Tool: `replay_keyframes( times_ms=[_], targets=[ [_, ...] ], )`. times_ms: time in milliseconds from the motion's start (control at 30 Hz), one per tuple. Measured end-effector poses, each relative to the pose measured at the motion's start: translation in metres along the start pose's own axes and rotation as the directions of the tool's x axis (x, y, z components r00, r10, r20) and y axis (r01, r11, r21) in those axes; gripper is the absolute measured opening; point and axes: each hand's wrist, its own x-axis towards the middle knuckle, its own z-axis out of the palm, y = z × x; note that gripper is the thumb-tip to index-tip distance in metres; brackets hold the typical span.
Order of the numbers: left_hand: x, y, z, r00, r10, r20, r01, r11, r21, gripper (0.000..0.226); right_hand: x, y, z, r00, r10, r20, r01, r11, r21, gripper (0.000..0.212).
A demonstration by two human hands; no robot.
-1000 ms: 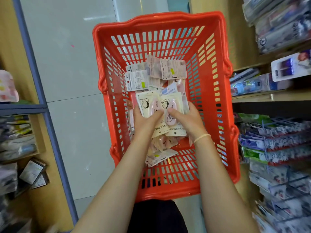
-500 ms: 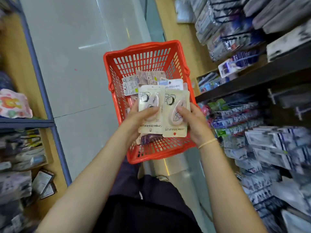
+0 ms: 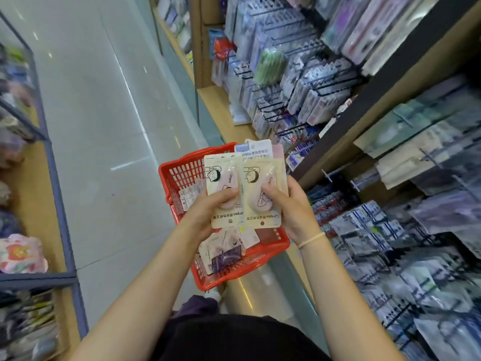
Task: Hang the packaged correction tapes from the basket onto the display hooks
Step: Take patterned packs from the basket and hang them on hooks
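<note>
while both forearms reach forward and up from the bottom of the head view, the left hand (image 3: 208,209) holds a cream packaged correction tape (image 3: 223,188), its thumb curled over the front of the card and the fingers wrapped behind it. the right hand (image 3: 289,207) grips a second cream pack (image 3: 263,188) the same way, thumb pressing on the pink blister near the middle, fingers hidden behind. a pale band (image 3: 311,239) circles the right wrist. the two packs stand upright side by side, edges touching or just overlapping, printed faces toward the camera. behind the right one further packs (image 3: 257,149) stick out above its top edge; which hand carries them i cannot tell.

below and behind the hands sits the red basket (image 3: 179,173) on the floor (image 3: 104,126), with more packaged tapes (image 3: 226,254) lying loose in it, partly hidden by the held cards. the floor is pale glossy tile running up the aisle. to the right stands a wooden shelving unit with display hooks (image 3: 335,173), two bare pegs jutting out just right of the right hand, and rows of hanging stationery packs (image 3: 299,82) above and below, blurred. to the left a blue-framed shelf (image 3: 59,194) holds colourful goods, also blurred. dark clothing shows at the bottom edge.
</note>
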Motion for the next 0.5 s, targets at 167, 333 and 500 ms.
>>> replay_keyframes(
  times_ms=[167, 333, 500],
  targets=[
    [-0.01, 0.021, 0.018, 0.998, 0.045, 0.049, -0.049, 0.995, 0.09, 0.085, -0.015, -0.02, 0.002, 0.999, -0.044, 0.031, 0.042, 0.997, 0.061, 0.07],
    [-0.017, 0.042, 0.039, 0.991, 0.037, 0.129, -0.072, 0.958, 0.276, 0.079, -0.032, -0.04, -0.001, 0.994, -0.091, 0.062, 0.086, 0.993, 0.078, 0.061],
    [-0.021, 0.044, 0.066, 0.981, 0.038, 0.19, -0.11, 0.916, 0.385, 0.071, -0.044, -0.049, 0.002, 0.987, -0.153, -0.055, 0.152, 0.988, -0.025, 0.062]
  ],
)
